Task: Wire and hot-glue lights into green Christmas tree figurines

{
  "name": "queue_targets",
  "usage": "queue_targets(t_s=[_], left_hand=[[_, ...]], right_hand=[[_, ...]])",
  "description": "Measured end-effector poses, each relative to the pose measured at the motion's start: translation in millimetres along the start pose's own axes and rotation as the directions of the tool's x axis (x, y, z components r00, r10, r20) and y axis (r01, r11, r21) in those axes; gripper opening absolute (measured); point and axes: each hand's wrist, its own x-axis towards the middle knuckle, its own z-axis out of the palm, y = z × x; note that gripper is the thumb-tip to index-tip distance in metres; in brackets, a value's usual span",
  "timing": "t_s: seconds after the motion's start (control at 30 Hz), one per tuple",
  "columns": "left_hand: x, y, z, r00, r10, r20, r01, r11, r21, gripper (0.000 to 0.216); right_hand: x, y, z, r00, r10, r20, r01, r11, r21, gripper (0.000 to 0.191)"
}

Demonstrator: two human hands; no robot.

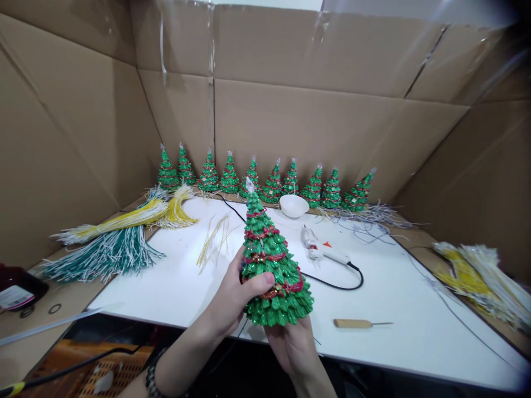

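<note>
A green glittery Christmas tree figurine [274, 260] with red garlands and a clear star on top is held upright over the front of the white board. My left hand [236, 293] is closed around its left side, with the thumb pressed on the lower branches. Beneath the base, my right hand [292, 342] supports the tree from below; its fingers are mostly hidden behind it. To the right lies an awl [353, 323] with a wooden handle. Farther back, a white glue gun [317, 249] rests on its side with a black cord.
Several similar trees [230, 174] line the cardboard back wall [290, 121]. A white bowl [294, 205] stands before them. Yellow and green wire bundles [108, 251] lie left, more bundles [485, 282] right. Loose wires [369, 221] spread at the back right. A dark bottle [19, 290] sits far left.
</note>
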Motion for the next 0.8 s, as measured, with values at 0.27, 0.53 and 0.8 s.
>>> queue_targets(t_s=[0.27,0.53,0.8], left_hand=[[3,2,-3,0.999,0.032,-0.02,-0.033,0.999,-0.033,0.052],[8,2,-12,0.998,0.019,0.053,-0.018,1.0,-0.011,0.059],[10,3,-15,0.997,0.067,-0.033,-0.066,0.998,0.006,0.06]], right_hand=[[-2,0,-1,0.991,-0.133,-0.03,0.128,0.983,-0.129,0.027],[-8,-7,11,0.959,-0.265,-0.098,0.22,0.918,-0.329,0.026],[-21,-14,8,0.953,-0.282,-0.112,0.227,0.908,-0.353,0.017]])
